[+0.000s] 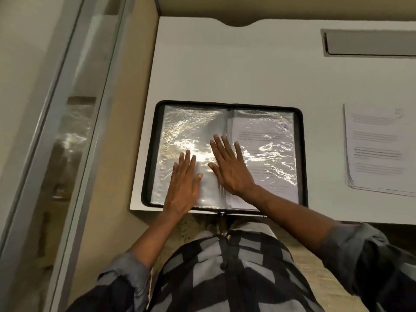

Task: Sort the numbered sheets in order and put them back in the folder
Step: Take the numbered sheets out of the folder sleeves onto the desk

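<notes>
The folder (145, 194) lies open on the white surface (225, 64), its near edge at the surface's rim, right in front of the person. Both hands are flat on it, fingers straight and spread, gripping nothing.

The left hand (183, 183) presses on the empty-looking plastic pocket (180, 127) on its own side. The right hand (229, 167) lies just beside it, thumb close to the left thumb. Its palm is over the spine and its fingertips reach onto the printed sheet (265, 140) filed in the pocket beyond. That sheet carries a blue mark (284, 126) in its far corner, away from the fingertips; the number is too blurred to read.

The stack of sheets (378, 149) waits well out to the right of the right hand, apart from the folder.

This looks like smoothing the pockets flat before the next sheet goes in. To do it well:
- Hold the left palm down as an anchor so the folder does not slide toward the body and off the rim.
- Sweep the right hand from the spine outward, pushing air and wrinkles toward the open edge.
- Use light pressure, since the glossy plastic creases easily.
- Check the blue mark before reaching for the stack.
</notes>
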Available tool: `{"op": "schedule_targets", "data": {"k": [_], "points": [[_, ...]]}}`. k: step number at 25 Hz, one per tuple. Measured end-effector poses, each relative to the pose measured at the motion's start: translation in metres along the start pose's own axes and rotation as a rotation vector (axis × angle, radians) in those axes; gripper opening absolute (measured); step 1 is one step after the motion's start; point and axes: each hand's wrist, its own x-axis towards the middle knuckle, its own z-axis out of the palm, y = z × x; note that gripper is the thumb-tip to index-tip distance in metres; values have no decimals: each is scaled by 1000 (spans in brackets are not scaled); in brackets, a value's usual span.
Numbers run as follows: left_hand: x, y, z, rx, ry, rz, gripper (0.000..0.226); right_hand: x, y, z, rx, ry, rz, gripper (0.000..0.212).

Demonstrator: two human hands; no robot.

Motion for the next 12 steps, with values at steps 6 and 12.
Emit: {"op": "schedule_targets", "data": {"k": [6,12], "points": [[65,74,24,-5,-30,142,62,-18,75,-33,20,60,162,73],[127,114,56,74,-124,255,64,-53,142,-39,43,-5,246,74]]}}
